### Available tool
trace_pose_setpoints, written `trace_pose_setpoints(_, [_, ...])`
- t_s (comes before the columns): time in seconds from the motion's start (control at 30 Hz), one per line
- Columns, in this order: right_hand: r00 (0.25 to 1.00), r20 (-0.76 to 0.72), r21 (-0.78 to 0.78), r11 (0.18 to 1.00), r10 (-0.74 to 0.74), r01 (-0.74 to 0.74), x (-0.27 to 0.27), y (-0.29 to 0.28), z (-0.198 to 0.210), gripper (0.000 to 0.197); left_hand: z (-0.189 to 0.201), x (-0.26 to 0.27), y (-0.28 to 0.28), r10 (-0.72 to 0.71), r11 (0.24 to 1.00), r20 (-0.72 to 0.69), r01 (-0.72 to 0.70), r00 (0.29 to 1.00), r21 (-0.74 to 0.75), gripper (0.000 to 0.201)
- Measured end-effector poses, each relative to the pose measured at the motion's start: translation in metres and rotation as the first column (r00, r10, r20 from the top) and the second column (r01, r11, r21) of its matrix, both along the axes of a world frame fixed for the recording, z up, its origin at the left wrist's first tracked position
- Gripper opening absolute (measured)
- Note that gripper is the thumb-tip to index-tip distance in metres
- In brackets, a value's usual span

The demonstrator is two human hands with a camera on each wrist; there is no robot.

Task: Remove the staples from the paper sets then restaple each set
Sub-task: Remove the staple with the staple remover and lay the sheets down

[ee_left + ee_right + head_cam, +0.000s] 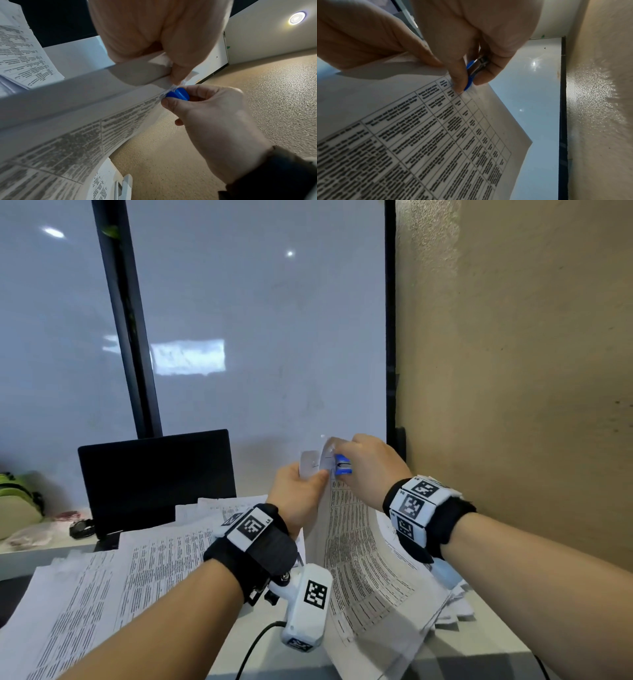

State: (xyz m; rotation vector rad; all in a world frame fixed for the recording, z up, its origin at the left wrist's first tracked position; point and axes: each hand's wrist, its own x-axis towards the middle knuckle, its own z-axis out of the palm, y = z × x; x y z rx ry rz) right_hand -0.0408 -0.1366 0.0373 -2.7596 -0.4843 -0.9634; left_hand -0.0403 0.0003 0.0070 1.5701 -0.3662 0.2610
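Staple remover [343, 464] (blue), squeezed in right hand [371, 465], bites the paper set [356, 549] corner right of centre frame; left hand [297, 494] pinches just beside.

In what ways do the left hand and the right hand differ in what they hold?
The left hand pinches only the raised paper set near its top corner; the right hand grips a blue staple remover. The left hand is lower and nearer the person, the right hand higher. Both meet at the same corner.

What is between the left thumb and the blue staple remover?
Only the folded top corner of the paper set; the left hand pinches it beside the staple remover. The left wrist view shows this.
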Motion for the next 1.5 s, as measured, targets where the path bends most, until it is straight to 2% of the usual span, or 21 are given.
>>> trace_pose_setpoints(0.13, [0.999,-0.027,0.096,0.995,0.042,-0.039,0.001,0.0,-0.009,0.034,0.0,0.006,-0.006,0.087,0.996,-0.029,-0.087,0.996,-0.012,0.027])
trace_pose_setpoints(0.17, [0.997,-0.041,0.164,0.984,0.071,-0.063,0.002,-0.001,-0.011,0.036,0.001,0.007,-0.007,0.102,0.995,-0.039,-0.103,0.994,-0.008,0.031])
trace_pose_setpoints(0.23, [0.987,-0.06,0.387,0.915,0.152,-0.117,0.004,-0.003,-0.017,0.036,0.0,0.011,-0.006,0.116,0.993,-0.062,-0.117,0.991,-0.004,0.036])
trace_pose_setpoints(0.33, [0.975,-0.113,0.623,0.778,0.189,-0.079,0.013,-0.005,-0.025,0.02,0.001,0.011,-0.005,0.059,0.996,-0.109,-0.066,0.992,-0.06,0.022])
trace_pose_setpoints(0.4, [0.966,-0.116,0.744,0.664,0.23,-0.068,0.019,-0.006,-0.029,0.007,0.001,0.013,-0.006,0.001,0.993,-0.134,-0.016,0.991,-0.113,0.019])
trace_pose_setpoints(0.6, [0.872,-0.098,0.961,0.273,0.479,-0.042,0.023,-0.005,-0.039,0.014,-0.005,0.021,-0.006,0.006,0.992,-0.174,-0.028,0.985,-0.122,0.018])
trace_pose_setpoints(0.63, [0.86,-0.074,0.983,0.182,0.505,-0.023,0.023,-0.004,-0.04,0.014,-0.007,0.022,-0.006,0.017,0.992,-0.167,-0.038,0.986,-0.12,0.018])
trace_pose_setpoints(0.7, [0.852,0.0,0.996,-0.075,0.523,0.047,0.026,-0.006,-0.04,0.01,-0.009,0.026,-0.007,0.02,0.99,-0.178,-0.044,0.984,-0.135,0.018])
trace_pose_setpoints(0.73, [0.856,0.026,0.983,-0.17,0.516,0.072,0.028,-0.009,-0.04,0.008,-0.01,0.027,-0.008,0.023,0.989,-0.187,-0.05,0.982,-0.14,0.018])
trace_pose_setpoints(0.77, [0.86,0.025,0.976,-0.2,0.51,0.09,0.029,-0.013,-0.04,0.008,-0.009,0.028,-0.01,0.048,0.99,-0.189,-0.072,0.981,-0.123,0.017])
trace_pose_setpoints(0.8, [0.861,-0.013,0.98,-0.163,0.508,0.111,0.03,-0.018,-0.04,0.008,-0.009,0.029,-0.011,0.102,0.991,-0.178,-0.116,0.979,-0.066,0.017])
trace_pose_setpoints(0.87, [0.859,-0.146,0.987,0.013,0.49,0.16,0.031,-0.028,-0.044,0.004,-0.008,0.033,-0.015,0.228,0.969,-0.114,-0.214,0.967,0.121,0.021])
trace_pose_setpoints(1.0, [0.844,-0.42,0.894,0.31,0.334,0.323,0.033,-0.064,-0.062,0.015,-0.01,0.038,-0.026,0.308,0.896,-0.074,-0.263,0.949,0.358,0.032])
trace_pose_setpoints(1.07, [0.814,-0.561,0.752,0.504,0.151,0.426,0.032,-0.089,-0.074,0.009,-0.012,0.044,-0.028,0.346,0.859,-0.072,-0.285,0.936,0.425,0.027])
trace_pose_setpoints(1.13, [0.77,-0.629,0.5,0.701,-0.11,0.508,0.028,-0.115,-0.083,0.008,-0.016,0.051,-0.028,0.37,0.837,-0.073,-0.299,0.926,0.458,0.026])
trace_pose_setpoints(1.17, [0.731,-0.641,0.343,0.764,-0.236,0.547,0.025,-0.125,-0.086,0.01,-0.017,0.054,-0.027,0.379,0.828,-0.07,-0.304,0.923,0.471,0.027])
trace_pose_setpoints(1.2, [0.689,-0.641,0.209,0.787,-0.338,0.58,0.023,-0.136,-0.088,0.011,-0.017,0.057,-0.026,0.389,0.819,-0.065,-0.313,0.919,0.481,0.027])
trace_pose_setpoints(1.27, [0.615,-0.653,0.081,0.767,-0.442,0.637,0.023,-0.157,-0.097,0.022,-0.018,0.061,-0.025,0.404,0.805,-0.066,-0.32,0.912,0.5,0.028])
trace_pose_setpoints(1.4, [0.53,-0.725,-0.039,0.794,-0.441,0.607,0.029,-0.184,-0.11,0.03,-0.02,0.069,-0.03,0.407,0.797,-0.087,-0.307,0.909,0.521,0.027])
trace_pose_setpoints(1.5, [0.372,-0.782,-0.22,0.78,-0.5,0.586,0.03,-0.179,-0.111,0.036,-0.021,0.072,-0.036,0.403,0.792,-0.093,-0.296,0.911,0.534,0.029])
